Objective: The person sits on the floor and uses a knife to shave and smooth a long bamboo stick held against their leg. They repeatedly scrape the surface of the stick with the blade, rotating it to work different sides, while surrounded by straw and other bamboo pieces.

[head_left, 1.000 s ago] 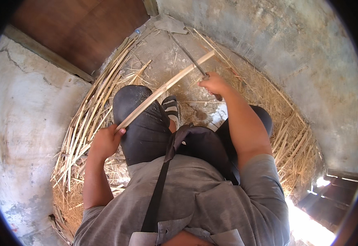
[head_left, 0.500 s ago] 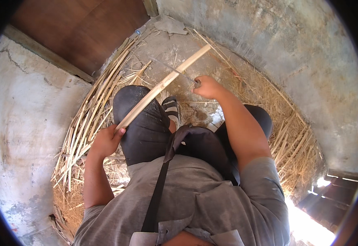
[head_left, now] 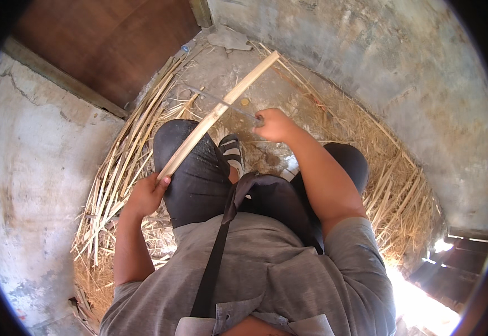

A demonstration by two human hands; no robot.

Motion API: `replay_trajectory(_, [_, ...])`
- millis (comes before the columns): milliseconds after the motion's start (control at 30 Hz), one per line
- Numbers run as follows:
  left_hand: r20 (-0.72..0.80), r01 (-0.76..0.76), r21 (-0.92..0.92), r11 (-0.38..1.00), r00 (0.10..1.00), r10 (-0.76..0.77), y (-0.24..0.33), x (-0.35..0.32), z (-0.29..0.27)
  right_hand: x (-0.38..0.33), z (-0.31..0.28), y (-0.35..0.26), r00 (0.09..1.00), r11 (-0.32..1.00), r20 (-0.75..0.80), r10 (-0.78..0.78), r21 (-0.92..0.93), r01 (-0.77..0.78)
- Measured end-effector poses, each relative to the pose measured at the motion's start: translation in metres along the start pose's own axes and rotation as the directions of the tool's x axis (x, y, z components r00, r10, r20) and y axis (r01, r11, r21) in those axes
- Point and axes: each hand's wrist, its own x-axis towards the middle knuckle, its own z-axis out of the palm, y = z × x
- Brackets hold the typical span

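A long pale bamboo strip [head_left: 200, 132] slants up and away from my left hand [head_left: 146, 194], which is closed around its near end with the thumb on top. The strip passes over my left knee, and its far end is in the air above the floor. My right hand [head_left: 275, 125] is closed on the dark handle of a long, thin-bladed knife [head_left: 244, 113]. The blade crosses the strip beyond the knee, its tip out to the left. Whether the edge bites into the bamboo cannot be made out.
Long split strips [head_left: 122, 151] lie heaped along the left wall. Shavings and thin slivers [head_left: 392, 196] cover the floor at right. A brown door panel [head_left: 109, 45] stands far left, and a stained wall [head_left: 361, 56] curves around the right. A flat stone piece [head_left: 230, 38] lies at the far corner.
My right hand has moved a little left and nearer, bringing the knife along the strip toward me. The strip's far end has swung slightly left. My left hand keeps its grip.
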Motion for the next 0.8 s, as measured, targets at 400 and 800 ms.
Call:
replay_trajectory(400, [-0.051,-0.048,0.137,0.989,0.997,0.056,0.013,-0.005,-0.009,0.011,-0.014,0.049,0.964,0.984,-0.204,0.170,0.083,-0.156])
replay_trajectory(800, [-0.118,-0.078,0.148,0.986,0.988,0.096,0.013,-0.009,-0.003,0.013,-0.017,0.049,0.938,0.968,-0.273,0.212,0.192,-0.162])
